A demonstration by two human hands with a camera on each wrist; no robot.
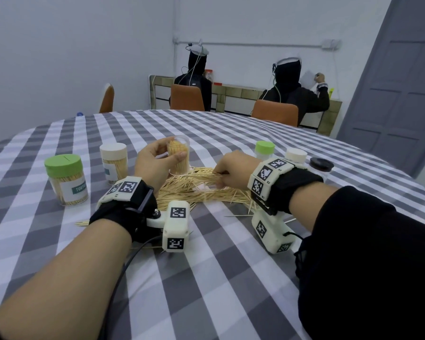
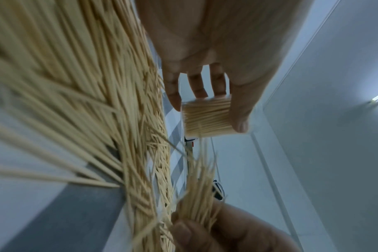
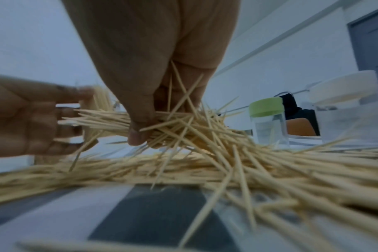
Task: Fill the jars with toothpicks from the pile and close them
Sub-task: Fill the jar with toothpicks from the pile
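Wooden toothpicks, a loose bundle (image 1: 201, 179) of them, sit pinched in the right hand (image 1: 233, 169), whose grip is curled tight round their middle just above the pile (image 1: 194, 192); several sticks splay out crosswise from between the fingers (image 3: 140, 134) in the right wrist view. Just to the left of that grip, the left hand (image 1: 155, 161) wraps thumb and fingers round an open clear jar (image 1: 178, 154), already well packed with upright toothpicks and held above the far edge of the pile, its mouth tilted toward the bundle. The main risk, as I judge it, is that the splayed sticks catch on the jar's rim or on the packed ones inside, so part of the bundle spills back onto the table (image 1: 206, 278); a slack pinch would drop the crosswise ones first. Forcing them in could also snap tips or jam the jar too full for a lid. Further left of the left grip stand 2 closed, filled jars, a green-lidded jar (image 1: 65, 180) and a white-lidded jar (image 1: 114, 161). Beyond the right grip stand 2 more capped jars, 1 green-lidded empty jar (image 1: 264, 149) and 1 white-lidded one (image 1: 296, 155), with a dark lid (image 1: 321, 164) lying to their right. Nothing stands between bundle and jar mouth. Stray toothpicks (image 1: 82, 223) lie near the left wrist, and 2 seated people (image 1: 292, 94) work at a far bench.
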